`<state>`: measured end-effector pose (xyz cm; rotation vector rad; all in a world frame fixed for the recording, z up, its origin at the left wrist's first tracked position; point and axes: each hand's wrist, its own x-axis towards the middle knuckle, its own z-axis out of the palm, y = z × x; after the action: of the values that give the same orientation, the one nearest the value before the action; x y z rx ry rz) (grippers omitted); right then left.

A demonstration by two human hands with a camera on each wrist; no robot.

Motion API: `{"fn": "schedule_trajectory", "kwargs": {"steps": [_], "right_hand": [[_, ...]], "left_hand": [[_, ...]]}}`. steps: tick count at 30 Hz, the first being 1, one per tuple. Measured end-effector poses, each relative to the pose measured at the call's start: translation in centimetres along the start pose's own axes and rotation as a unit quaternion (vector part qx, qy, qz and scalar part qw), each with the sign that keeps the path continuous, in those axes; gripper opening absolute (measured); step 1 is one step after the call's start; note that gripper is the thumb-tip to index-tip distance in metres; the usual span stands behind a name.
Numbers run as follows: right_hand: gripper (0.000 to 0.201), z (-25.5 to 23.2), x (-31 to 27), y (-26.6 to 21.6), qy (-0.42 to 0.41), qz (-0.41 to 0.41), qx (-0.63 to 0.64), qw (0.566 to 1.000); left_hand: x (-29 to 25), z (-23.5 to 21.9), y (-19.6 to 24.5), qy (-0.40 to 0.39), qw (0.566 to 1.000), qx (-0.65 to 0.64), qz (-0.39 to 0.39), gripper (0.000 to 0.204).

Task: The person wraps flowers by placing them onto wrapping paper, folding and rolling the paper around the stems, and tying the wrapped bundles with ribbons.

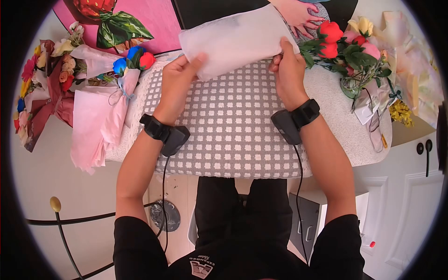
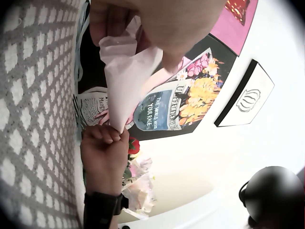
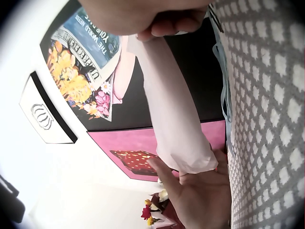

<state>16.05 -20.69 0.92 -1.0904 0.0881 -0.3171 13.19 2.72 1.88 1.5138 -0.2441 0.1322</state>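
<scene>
A pale pinkish-white sheet of wrapping paper (image 1: 235, 44), folded into a long band, is stretched between the two hands above the far part of the checked cloth. My left hand (image 1: 177, 79) pinches its lower left end, thumb on the near face and fingers behind. At the right end, my right hand (image 1: 290, 74) grips the edge between thumb and curled fingers. In the left wrist view the paper (image 2: 126, 78) narrows toward the right hand (image 2: 105, 148). From the right wrist, the left hand (image 3: 202, 200) shows with its thumb raised beside the crumpled paper end.
A grey-and-white checked cloth (image 1: 224, 130) covers the table. Wrapped artificial bouquets (image 1: 51, 93) and folded pink paper (image 1: 93, 126) lie at left. Red roses (image 1: 330, 35) with other loose flowers lie at right. Painted canvases (image 1: 163, 23) stand along the back. Cables (image 1: 298, 186) hang from both wrist cameras.
</scene>
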Motion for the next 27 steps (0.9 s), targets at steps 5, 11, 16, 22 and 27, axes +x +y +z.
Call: {"fn": "schedule_trajectory", "kwargs": {"steps": [5,11,16,22,27], "right_hand": [[0.04,-0.5,0.4,0.5,0.016,-0.024,0.012,1.0],[0.04,-0.1,-0.1,0.7,0.005,-0.025,0.004,1.0],[0.038,0.6,-0.7,0.2,0.03,-0.028,0.002,0.999],[0.033,1.7,-2.4,0.5,0.0,-0.018,-0.041,0.999],[0.034,2.0,-3.0,0.8,-0.034,-0.024,-0.062,0.997]], "left_hand": [[0.3,-0.9,-0.3,-0.039,0.992,0.12,0.023,0.033],[0.9,-1.1,-1.0,0.023,1.0,0.007,-0.019,0.024],[1.2,-1.2,0.6,0.201,0.896,0.191,0.347,0.023],[-1.8,2.6,3.2,-0.03,0.839,0.385,0.384,0.028],[-1.8,2.4,2.6,-0.054,0.821,0.447,0.35,0.026]]}}
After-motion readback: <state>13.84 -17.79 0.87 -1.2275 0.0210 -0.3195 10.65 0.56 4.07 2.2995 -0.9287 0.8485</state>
